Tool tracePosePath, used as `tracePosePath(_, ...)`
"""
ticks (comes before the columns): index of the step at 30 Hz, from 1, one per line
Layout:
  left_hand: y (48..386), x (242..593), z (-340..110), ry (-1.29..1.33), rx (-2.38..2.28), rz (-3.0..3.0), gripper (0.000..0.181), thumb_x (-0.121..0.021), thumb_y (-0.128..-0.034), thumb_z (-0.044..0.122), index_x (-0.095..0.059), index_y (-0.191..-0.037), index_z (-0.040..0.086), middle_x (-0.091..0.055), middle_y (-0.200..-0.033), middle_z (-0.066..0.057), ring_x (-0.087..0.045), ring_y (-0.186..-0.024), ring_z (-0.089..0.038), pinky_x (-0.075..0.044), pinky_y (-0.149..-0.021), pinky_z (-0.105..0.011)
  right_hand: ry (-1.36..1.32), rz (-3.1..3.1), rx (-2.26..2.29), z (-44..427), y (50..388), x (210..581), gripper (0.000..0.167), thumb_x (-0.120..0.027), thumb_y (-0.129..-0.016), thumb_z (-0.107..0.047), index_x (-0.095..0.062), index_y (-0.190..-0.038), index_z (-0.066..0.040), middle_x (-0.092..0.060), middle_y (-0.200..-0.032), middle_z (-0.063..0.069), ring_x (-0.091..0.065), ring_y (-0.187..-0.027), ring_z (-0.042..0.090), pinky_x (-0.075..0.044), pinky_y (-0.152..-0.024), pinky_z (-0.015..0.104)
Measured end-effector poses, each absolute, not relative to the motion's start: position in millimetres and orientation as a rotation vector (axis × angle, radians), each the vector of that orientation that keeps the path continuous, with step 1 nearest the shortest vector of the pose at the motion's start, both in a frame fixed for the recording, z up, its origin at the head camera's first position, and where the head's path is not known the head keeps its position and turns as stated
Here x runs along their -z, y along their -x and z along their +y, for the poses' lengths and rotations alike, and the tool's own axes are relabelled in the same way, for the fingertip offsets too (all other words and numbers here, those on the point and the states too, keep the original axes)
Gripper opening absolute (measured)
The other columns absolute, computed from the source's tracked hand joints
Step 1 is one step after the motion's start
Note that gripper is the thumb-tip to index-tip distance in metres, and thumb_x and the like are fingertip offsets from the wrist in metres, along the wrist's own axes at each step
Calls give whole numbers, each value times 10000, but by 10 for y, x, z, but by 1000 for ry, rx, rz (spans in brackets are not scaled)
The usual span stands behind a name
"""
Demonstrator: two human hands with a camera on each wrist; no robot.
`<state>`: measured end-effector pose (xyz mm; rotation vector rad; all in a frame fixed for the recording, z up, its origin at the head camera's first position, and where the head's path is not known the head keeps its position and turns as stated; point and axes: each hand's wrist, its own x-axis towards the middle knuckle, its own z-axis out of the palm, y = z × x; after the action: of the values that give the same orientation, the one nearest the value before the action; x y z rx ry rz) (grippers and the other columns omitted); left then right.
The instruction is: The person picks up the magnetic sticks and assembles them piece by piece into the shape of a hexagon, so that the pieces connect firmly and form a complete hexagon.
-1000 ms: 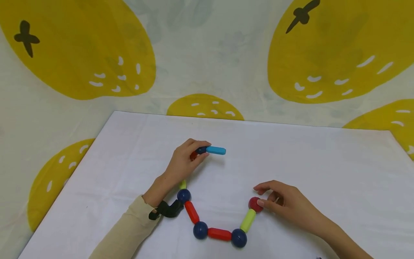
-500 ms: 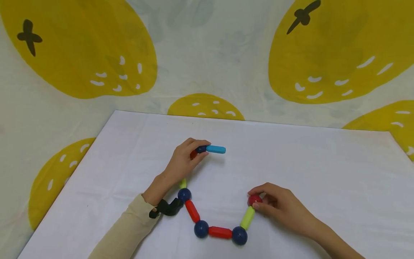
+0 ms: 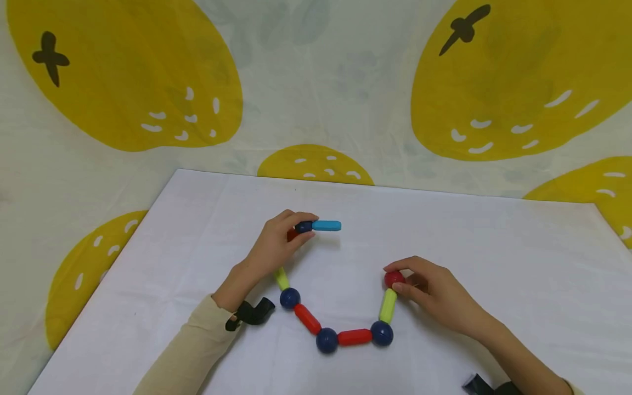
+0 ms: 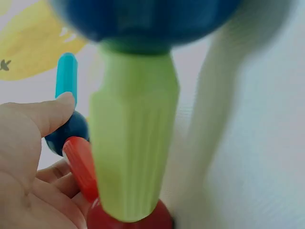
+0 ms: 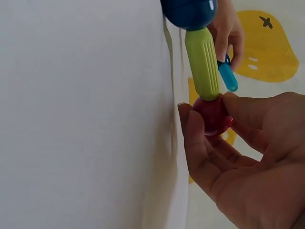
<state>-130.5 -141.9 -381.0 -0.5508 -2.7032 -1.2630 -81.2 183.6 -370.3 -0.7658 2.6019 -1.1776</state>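
Note:
A chain of magnetic rods and balls bends in a U between my hands. My left hand (image 3: 274, 244) pinches a dark blue ball (image 3: 304, 226), from which a light blue rod (image 3: 327, 225) points right. A red rod (image 4: 80, 164) and a red ball (image 4: 159, 217) join that end to a yellow-green rod (image 4: 136, 129); in the head view the left hand hides this red ball. At the other end, my right hand (image 3: 439, 293) pinches a red ball (image 3: 394, 279) on another yellow-green rod (image 3: 388, 305). Between them run blue balls (image 3: 327, 340) and red rods (image 3: 354, 337).
A white-covered table (image 3: 494, 247) lies under both hands. Behind it hangs a pale cloth (image 3: 326, 82) with large yellow fruit prints. A black wrist strap piece (image 3: 254, 311) sticks out near the chain's left side, and another black piece (image 3: 479, 384) shows below the right forearm.
My right hand has closed its fingertips on the red ball and moved it away from me. The lower chain has shifted right and away. My left hand has barely moved.

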Motion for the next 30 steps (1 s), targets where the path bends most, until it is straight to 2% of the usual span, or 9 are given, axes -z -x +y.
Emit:
tracePosePath(7, 1278, 3743, -1426, 540, 1276, -2712, 316, -705, -880, 181, -661, -1193, 189, -573, -919, 2, -481, -770, -183, -425, -623, -287, 715, 2612, 1200, 1827, 942, 3656, 346, -682, -883, -75, -610, -1209, -166, -619, -1151, -6, -642, -932, 150, -515, -785, 252)
tracePosePath(15, 1261, 3745, -1418, 533, 1347, -2717, 320, -706, -879, 181, -654, -1195, 175, -572, -902, -2, -576, -626, -117, -498, -590, -267, 633, 2624, 1258, 1767, 1108, 3607, 337, -627, -929, -96, -582, -1260, -137, -612, -1190, 39, -641, -927, 199, -511, -775, 234)
tracePosePath(23, 1244, 3738, -1393, 515, 1443, -2700, 311, -705, -880, 202, -652, -1186, 181, -563, -895, -1, -609, -602, -112, -500, -566, -282, 570, 2600, 1336, 1676, 1224, 3548, 336, -576, -967, -151, -543, -1301, -146, -590, -1222, 62, -630, -969, 226, -495, -800, 209)
tracePosePath(30, 1234, 3732, -1350, 486, 1489, -2694, 308, -708, -877, 198, -656, -1179, 181, -562, -893, -8, -620, -597, -128, -512, -567, -287, 509, 2568, 1447, 1587, 1292, 3515, 383, -600, -957, -226, -522, -1329, -179, -562, -1250, 40, -610, -1031, 225, -495, -808, 211)
